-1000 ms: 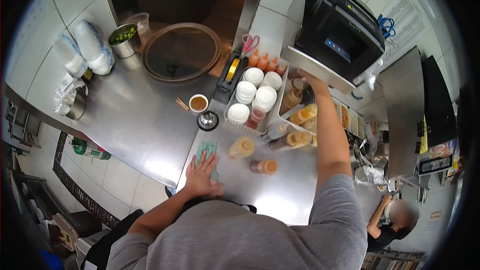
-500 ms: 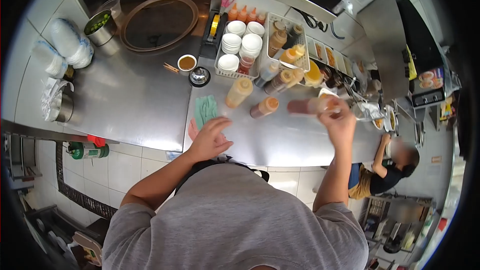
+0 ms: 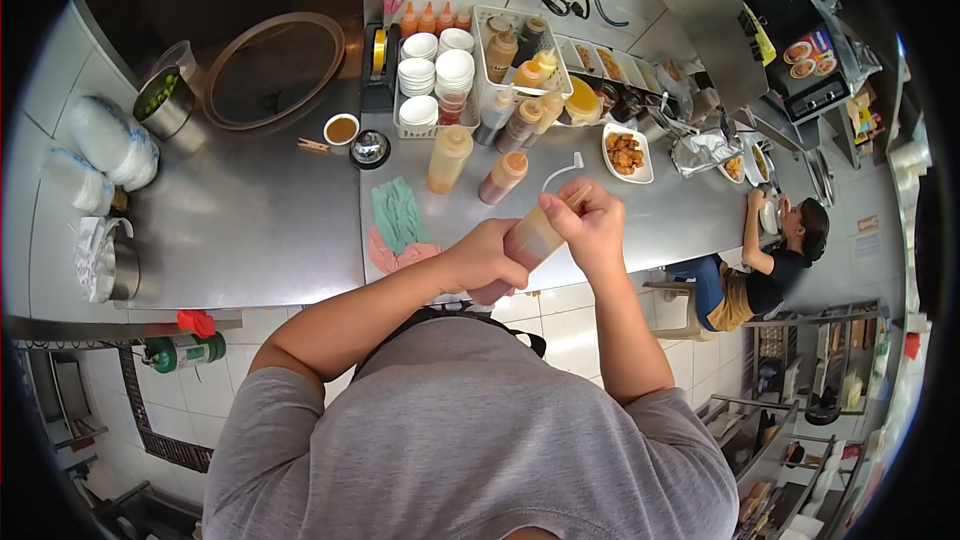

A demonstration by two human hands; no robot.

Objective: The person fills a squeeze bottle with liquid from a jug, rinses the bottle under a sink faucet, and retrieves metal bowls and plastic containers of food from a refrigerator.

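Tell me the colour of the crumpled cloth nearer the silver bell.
Light green cloth, best in head view.

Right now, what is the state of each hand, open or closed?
Left hand: closed around a squeeze bottle.
Right hand: closed at the same bottle's top end.

Steel desk [image 3: 250, 230] in front of me. Far L: round tray [image 3: 270, 70], metal pot [image 3: 176, 119] w/ green bits just L of it. Approx. mid: sauce cup [image 3: 341, 129], clothes-peg [image 3: 312, 146] on its L, bell [image 3: 370, 150] on its R. Near edge: green cloth [image 3: 399, 215] touching pink cloth [image 3: 400, 254]. R of bell: 2 upright squeeze bottles [image 3: 449, 159]. Far side: basket [image 3: 425, 131] w/ white bowls. Further R: white dish [image 3: 627, 177] w/ browned food.
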